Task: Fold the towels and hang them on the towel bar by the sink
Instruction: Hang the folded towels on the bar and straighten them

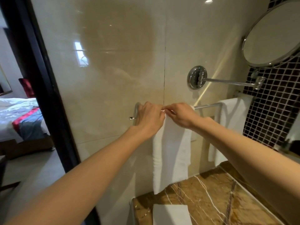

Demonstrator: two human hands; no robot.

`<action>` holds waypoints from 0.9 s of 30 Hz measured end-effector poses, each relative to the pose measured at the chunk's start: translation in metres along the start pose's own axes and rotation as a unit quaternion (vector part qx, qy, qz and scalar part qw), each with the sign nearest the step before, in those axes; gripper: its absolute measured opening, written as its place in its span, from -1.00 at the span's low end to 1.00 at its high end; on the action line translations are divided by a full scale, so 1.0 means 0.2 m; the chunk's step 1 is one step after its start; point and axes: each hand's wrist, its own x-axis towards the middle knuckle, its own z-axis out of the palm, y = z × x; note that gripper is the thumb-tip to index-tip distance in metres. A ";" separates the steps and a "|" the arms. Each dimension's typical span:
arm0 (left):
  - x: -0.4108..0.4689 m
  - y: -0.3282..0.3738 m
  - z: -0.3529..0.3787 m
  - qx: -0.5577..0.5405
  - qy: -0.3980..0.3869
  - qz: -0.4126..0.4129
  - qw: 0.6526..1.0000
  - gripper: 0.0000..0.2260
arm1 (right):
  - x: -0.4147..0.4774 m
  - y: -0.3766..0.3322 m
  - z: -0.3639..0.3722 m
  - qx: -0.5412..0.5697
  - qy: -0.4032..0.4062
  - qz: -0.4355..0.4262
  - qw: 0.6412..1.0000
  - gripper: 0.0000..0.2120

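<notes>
Bedroom glimpsed through a doorway at the far left, with a bed [19, 114] under white sheets and a red and grey cover. A black door frame [37, 70] runs down beside it, and to its right a glossy beige tiled wall [113, 62] fills the middle of the view. A chrome towel bar [206, 106] is fixed across this wall. Two bare forearms reach up from the bottom corners and meet at the bar. The left hand [150, 116] is near the bar's left end, its grip closed, fingers curled over the top of the hanging towel [172, 151]. This white towel is draped over the bar and falls in a long narrow strip, its lower end reaching the counter's back edge. Directly below it, a folded towel [170, 214], also white, lies flat on the brown veined marble counter [219, 192]. The right hand [181, 115] touches the left at the fingertips, its grip pinched on the same towel's top fold at the bar. Above and to the right, a round chrome wall mount [196, 77] holds a jointed arm. Further right along the bar, well apart from the hands, a second towel [230, 114] hangs. At the top right corner is a round mirror [272, 36] carried on that arm, in front of a wall of small dark mosaic tiles [267, 114].
</notes>
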 end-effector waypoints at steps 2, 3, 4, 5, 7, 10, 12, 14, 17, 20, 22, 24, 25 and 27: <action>-0.06 0.00 0.00 0.000 0.012 0.027 1.000 -0.76 | 0.00 0.00 -0.01 -0.008 -0.018 -0.001 1.000 -0.72; -0.08 -0.01 0.00 -0.006 0.026 0.044 0.999 -0.77 | 0.00 -0.01 -0.01 -0.012 -0.020 -0.006 1.000 -0.74; -0.11 -0.01 -0.01 -0.019 0.046 0.061 0.997 -0.80 | -0.01 -0.02 -0.02 -0.015 -0.015 -0.014 1.000 -0.75; -0.14 -0.02 -0.01 -0.037 0.072 0.076 0.994 -0.84 | -0.02 -0.03 -0.02 -0.019 -0.003 -0.023 1.000 -0.74; -0.20 -0.03 0.01 -0.081 0.134 0.100 0.983 -0.91 | -0.04 -0.04 -0.02 -0.024 0.023 -0.035 0.999 -0.74; -0.31 -0.04 0.06 -0.123 0.177 0.131 0.968 -0.92 | -0.07 -0.05 0.00 -0.023 0.028 -0.032 0.999 -0.75; -0.41 -0.05 0.12 -0.168 0.149 0.124 0.967 -0.91 | -0.07 -0.04 0.01 -0.020 0.026 -0.029 0.999 -0.70; -0.53 -0.08 0.21 -0.215 0.098 0.074 0.969 -0.90 | -0.06 -0.03 0.01 -0.019 0.021 -0.031 0.999 -0.67; -0.66 -0.15 0.38 -0.245 0.026 -0.042 0.968 -0.87 | -0.04 -0.03 -0.01 -0.028 0.020 -0.046 0.998 -0.71; -0.75 -0.21 0.56 -0.275 -0.035 -0.158 0.948 -0.76 | -0.02 -0.03 -0.02 -0.027 0.010 -0.043 0.999 -0.70; -0.79 -0.22 0.67 -0.290 -0.048 -0.221 0.930 -0.63 | 0.00 -0.02 -0.02 -0.028 -0.005 -0.033 0.999 -0.66; -0.81 -0.21 0.76 -0.296 -0.066 -0.250 0.919 -0.59 | 0.01 -0.02 -0.02 -0.027 -0.021 -0.021 0.999 -0.62; -0.82 -0.21 0.80 -0.298 -0.077 -0.251 0.918 -0.61 | 0.02 -0.02 -0.02 -0.023 -0.026 -0.019 0.999 -0.61; -0.85 -0.20 0.88 -0.308 -0.096 -0.249 0.913 -0.71 | 0.03 -0.01 -0.03 -0.017 -0.031 -0.020 0.999 -0.62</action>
